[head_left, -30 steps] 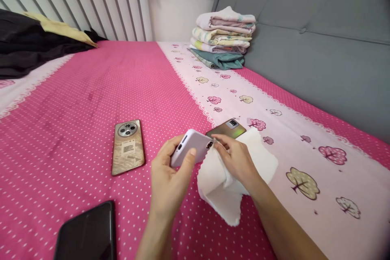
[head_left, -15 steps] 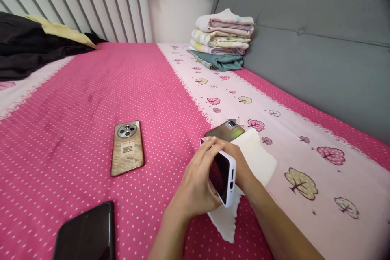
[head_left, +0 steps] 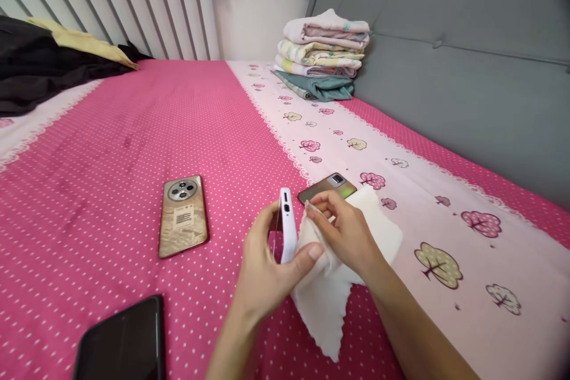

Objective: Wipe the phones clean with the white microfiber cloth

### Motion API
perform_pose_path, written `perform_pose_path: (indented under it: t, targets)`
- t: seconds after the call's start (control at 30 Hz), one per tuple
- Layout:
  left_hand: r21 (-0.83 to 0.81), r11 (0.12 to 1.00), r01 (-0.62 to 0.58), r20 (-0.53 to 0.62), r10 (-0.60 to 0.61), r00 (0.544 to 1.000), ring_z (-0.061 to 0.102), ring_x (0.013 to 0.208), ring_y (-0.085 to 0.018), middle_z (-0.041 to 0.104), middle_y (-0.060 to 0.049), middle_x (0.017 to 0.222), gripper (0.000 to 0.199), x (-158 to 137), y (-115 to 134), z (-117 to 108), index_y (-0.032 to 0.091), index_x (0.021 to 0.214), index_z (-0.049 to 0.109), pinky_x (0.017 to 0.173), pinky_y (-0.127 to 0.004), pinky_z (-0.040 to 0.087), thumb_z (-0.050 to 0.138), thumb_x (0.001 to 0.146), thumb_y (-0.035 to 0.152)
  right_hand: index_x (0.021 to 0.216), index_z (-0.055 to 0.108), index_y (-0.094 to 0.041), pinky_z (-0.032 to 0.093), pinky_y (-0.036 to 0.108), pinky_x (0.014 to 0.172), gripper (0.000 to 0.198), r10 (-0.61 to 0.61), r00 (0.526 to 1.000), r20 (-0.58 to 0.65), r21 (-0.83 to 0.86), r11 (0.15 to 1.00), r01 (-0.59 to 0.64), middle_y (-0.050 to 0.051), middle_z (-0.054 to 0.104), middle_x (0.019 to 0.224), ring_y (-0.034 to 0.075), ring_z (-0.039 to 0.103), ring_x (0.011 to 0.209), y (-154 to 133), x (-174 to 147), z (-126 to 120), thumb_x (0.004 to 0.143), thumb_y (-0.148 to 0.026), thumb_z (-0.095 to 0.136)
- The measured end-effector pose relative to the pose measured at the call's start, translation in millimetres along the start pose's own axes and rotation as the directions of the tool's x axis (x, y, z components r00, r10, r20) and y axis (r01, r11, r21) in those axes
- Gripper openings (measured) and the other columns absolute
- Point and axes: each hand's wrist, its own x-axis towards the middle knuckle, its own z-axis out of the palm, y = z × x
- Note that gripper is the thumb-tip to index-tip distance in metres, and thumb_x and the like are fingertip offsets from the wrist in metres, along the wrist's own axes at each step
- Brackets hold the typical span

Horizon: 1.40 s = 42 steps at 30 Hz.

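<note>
My left hand [head_left: 262, 267] grips a phone in a pale lavender case [head_left: 288, 225], tilted on edge so that its bottom side with the charging port faces up and towards me. Beside it, my right hand [head_left: 347, 231] pinches a corner of a white cloth [head_left: 323, 303] with a scalloped edge. The cloth hangs down below the phone, and a white piece [head_left: 378, 225] lies spread on the bed behind my right hand; whether the two are one cloth I cannot tell. Just beyond my fingers a phone with a greenish-brown back [head_left: 327, 187] lies partly covered.
A gold-backed phone [head_left: 183, 217] lies camera side up on the pink bedspread [head_left: 187, 113]. Nearer, at lower left, is a black phone [head_left: 122, 341]. Folded cloths [head_left: 323, 53] are stacked by the grey headboard [head_left: 467, 53]. Dark clothing [head_left: 40, 68] lies near the radiator [head_left: 155, 6].
The lavender-cased phone has turned and shifted left in my left hand, its screen swinging away from view. My right hand has come off it and now pinches the white cloth.
</note>
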Motion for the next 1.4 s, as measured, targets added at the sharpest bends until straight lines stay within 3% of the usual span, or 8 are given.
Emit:
perform_pose_path:
  t: [0.13,0.27,0.37,0.6,0.8,1.07,1.4]
  targets:
    - [0.091,0.996,-0.011,0.041,0.007,0.999,0.057,0.095,-0.025,0.06,-0.008,0.104,0.059,4.7,-2.1,5.8,0.021,0.113,0.05,0.082,-0.04,0.045,0.071,0.061,0.038,0.095,0.059,-0.02,0.047,0.026,0.065,0.017,-0.082,0.988,-0.134,0.15,0.983,0.102,0.003,0.065,0.087,0.015,0.06,0.075,-10.1,-6.0,-2.0,0.084,-0.031,0.053]
    - [0.083,0.996,-0.028,0.101,0.019,0.995,0.053,0.105,-0.026,0.056,-0.009,0.116,0.069,3.3,-4.6,9.4,0.022,0.118,0.046,0.09,-0.042,0.042,0.075,0.058,0.039,0.097,0.06,-0.022,0.048,0.027,0.071,0.015,-0.187,0.957,-0.222,0.162,0.961,0.226,0.002,0.065,0.091,0.014,0.061,0.079,-20.3,-13.9,-9.2,0.085,-0.026,0.053]
    - [0.104,0.994,-0.025,0.103,0.014,0.995,0.051,0.109,-0.028,0.054,-0.011,0.12,0.074,1.7,-5.0,10.2,0.021,0.12,0.044,0.093,-0.044,0.039,0.075,0.056,0.042,0.098,0.061,-0.023,0.049,0.027,0.073,0.015,-0.228,0.953,-0.199,0.139,0.956,0.258,0.0,0.065,0.092,0.013,0.06,0.079,-23.8,-16.6,-13.7,0.085,-0.022,0.053]
    - [0.112,0.988,-0.103,0.14,0.087,0.986,0.056,0.101,-0.026,0.059,-0.007,0.112,0.064,2.6,-0.6,10.6,0.023,0.113,0.048,0.086,-0.04,0.045,0.076,0.057,0.036,0.097,0.061,-0.022,0.049,0.03,0.075,0.017,-0.28,0.947,-0.158,0.125,0.945,0.301,0.002,0.064,0.093,0.016,0.06,0.085,-24.3,-16.3,-13.2,0.088,-0.022,0.046]
    - [0.062,0.996,-0.07,0.155,0.059,0.986,0.057,0.098,-0.023,0.061,-0.004,0.107,0.067,3.9,-0.2,9.2,0.025,0.112,0.048,0.083,-0.037,0.046,0.079,0.053,0.025,0.092,0.061,-0.022,0.049,0.026,0.064,0.014,-0.336,0.936,-0.101,0.146,0.926,0.349,0.001,0.062,0.085,0.013,0.059,0.073,-26.5,-17.8,-17.8,0.087,-0.021,0.048]
    - [0.01,1.0,-0.023,0.142,0.021,0.99,0.055,0.103,-0.023,0.06,-0.003,0.11,0.07,5.8,1.8,4.9,0.024,0.109,0.05,0.087,-0.035,0.043,0.082,0.046,0.023,0.089,0.062,-0.023,0.048,0.024,0.061,0.015,-0.407,0.913,-0.034,0.248,0.881,0.402,-0.001,0.061,0.082,0.011,0.058,0.071,-34.4,-24.3,-23.7,0.084,-0.015,0.051]
    - [-0.027,0.999,0.019,0.165,-0.014,0.986,0.057,0.089,-0.021,0.062,-0.003,0.101,0.07,5.6,2.4,3.6,0.021,0.111,0.049,0.078,-0.032,0.045,0.081,0.048,0.023,0.087,0.064,-0.022,0.049,0.025,0.061,0.015,-0.491,0.871,0.014,0.277,0.839,0.468,0.0,0.063,0.077,0.012,0.059,0.07,-42.4,-30.1,-29.3,0.079,-0.011,0.057]
